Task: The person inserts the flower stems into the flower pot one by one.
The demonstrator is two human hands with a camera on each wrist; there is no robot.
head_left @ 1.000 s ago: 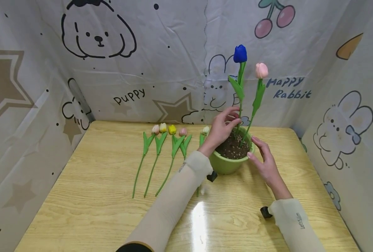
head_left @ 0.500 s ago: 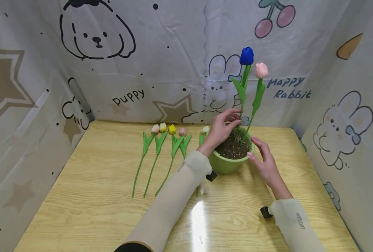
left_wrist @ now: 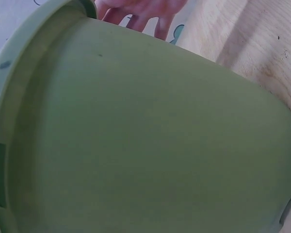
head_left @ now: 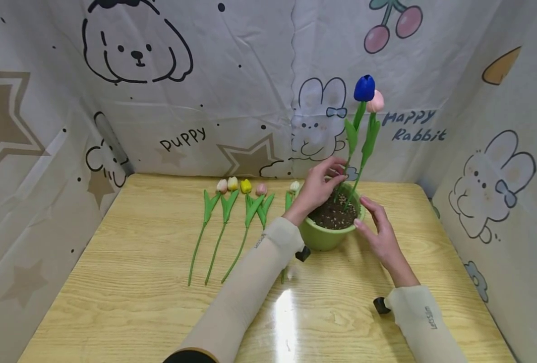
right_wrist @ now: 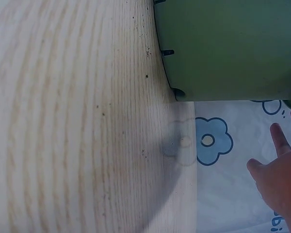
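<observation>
My left hand (head_left: 317, 184) reaches over the green flowerpot (head_left: 324, 239) and pinches the stem of a blue artificial tulip (head_left: 364, 88) between thumb and fingers. The stem's lower end stands in the soil (head_left: 332, 216). Just behind it, a pink tulip (head_left: 375, 102) is planted, leaning right, its bloom partly covered by the blue one. My right hand (head_left: 383, 241) has its fingers spread, thumb and fingertips at the pot's right rim. In the left wrist view the pot wall (left_wrist: 145, 126) fills most of the picture; fingers of the right hand (left_wrist: 148, 9) show past it.
Several tulips lie in a row left of the pot, among them a yellow tulip (head_left: 246, 186) and a pink tulip (head_left: 222, 186). A white tulip (head_left: 294, 187) lies partly behind the left forearm. Printed cloth (head_left: 245, 101) hangs around the wooden table (head_left: 150, 262).
The blue tulip's bloom has tilted right and slightly down, now overlapping the pink one. The left hand stays at the stem, and the right hand stays by the pot's rim.
</observation>
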